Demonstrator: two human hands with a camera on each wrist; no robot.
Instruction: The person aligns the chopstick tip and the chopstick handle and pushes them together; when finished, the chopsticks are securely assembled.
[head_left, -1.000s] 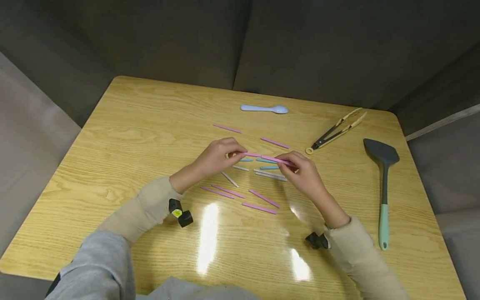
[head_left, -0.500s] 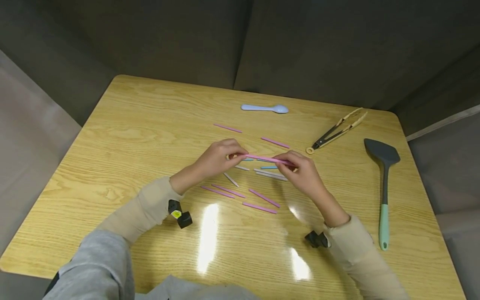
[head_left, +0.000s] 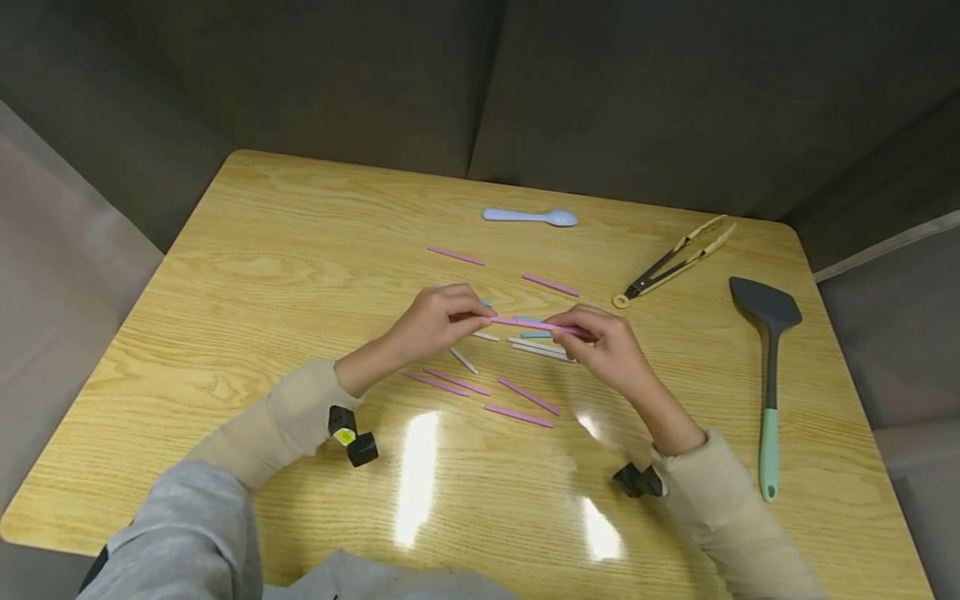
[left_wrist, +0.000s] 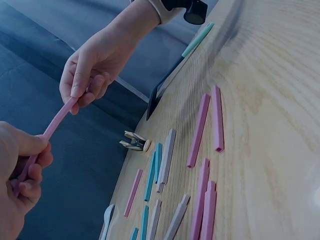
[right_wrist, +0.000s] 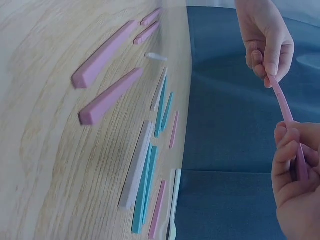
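Two pink chopstick pieces meet end to end between my hands, with a seam near the middle. My left hand (head_left: 446,318) pinches the left piece (head_left: 503,320) between thumb and fingers. Around the right piece (head_left: 535,325) curl the fingers of my right hand (head_left: 600,340), which cover its far end. In the right wrist view the pair, seam (right_wrist: 280,94) included, is held above the table. Beneath and around lie several loose pink pieces (head_left: 519,416), blue pieces (head_left: 536,336) and white pieces (head_left: 538,350). Some loose pieces show a narrow peg (left_wrist: 212,185) at one end.
A pale blue spoon (head_left: 529,217) lies near the back edge of the wooden table (head_left: 300,250). Tongs (head_left: 673,261) rest at the back right. Farther right is a dark spatula (head_left: 766,302) with a green handle. Dark curtains (head_left: 337,83) stand behind.
A second ago the two held pieces showed a small step between their ends; now they line up as one. Both hands have shifted slightly towards the body, the left one more.
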